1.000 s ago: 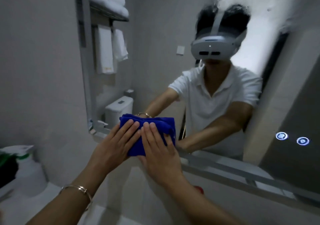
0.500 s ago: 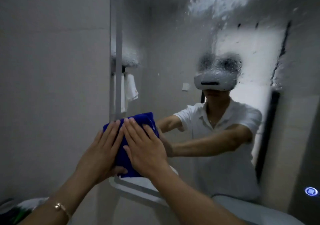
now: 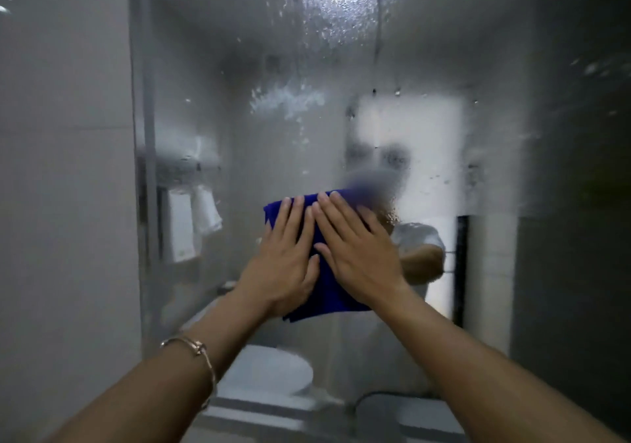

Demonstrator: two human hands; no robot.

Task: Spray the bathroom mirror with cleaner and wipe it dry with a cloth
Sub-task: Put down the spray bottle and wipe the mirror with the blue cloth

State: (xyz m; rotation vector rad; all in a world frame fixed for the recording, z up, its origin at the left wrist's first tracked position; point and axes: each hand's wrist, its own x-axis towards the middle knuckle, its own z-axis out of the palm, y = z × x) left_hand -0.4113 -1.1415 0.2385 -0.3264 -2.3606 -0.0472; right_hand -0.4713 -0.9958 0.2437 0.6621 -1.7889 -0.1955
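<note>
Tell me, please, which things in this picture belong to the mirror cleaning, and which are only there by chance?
Part of the job: mirror; blue cloth; left hand and right hand, both pressed flat on the cloth; cleaner droplets on the glass.

Only there: white towels and toilet, seen in the reflection; bracelet on the left wrist; grey wall beside the mirror.

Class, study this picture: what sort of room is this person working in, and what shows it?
Most likely a bathroom: a large wall mirror wet with spray, white towels hanging in its reflection, and what looks like a toilet reflected below them.
</note>
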